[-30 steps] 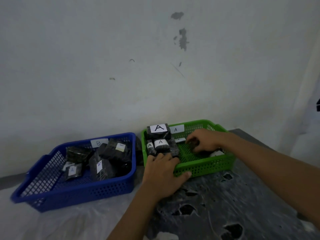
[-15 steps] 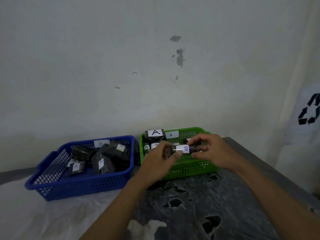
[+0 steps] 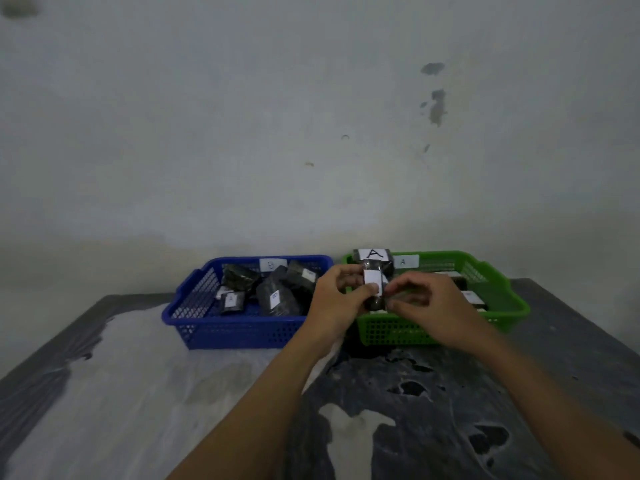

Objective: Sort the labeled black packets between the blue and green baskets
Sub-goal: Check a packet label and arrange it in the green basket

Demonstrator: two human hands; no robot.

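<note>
A black packet [image 3: 374,284] with a white label is held upright above the near left part of the green basket [image 3: 509,308]. My left hand [image 3: 337,304] grips it with thumb and fingers. My right hand [image 3: 427,306] has its curled fingers at the packet's lower right side. The green basket bears an "A" tag and holds more packets, one [image 3: 373,255] labelled "A" at its back left. The blue basket [image 3: 221,332], tagged "B", stands to the left with several black packets [image 3: 277,299] inside.
Both baskets stand against a stained white wall at the back of a dark table [image 3: 571,368]. A white plastic sheet [image 3: 138,393] covers the table's left and middle, torn in places.
The packet was lifted out of the green basket by my right hand, taken by both hands, and turned from lying sideways to upright. The view has shifted right.
</note>
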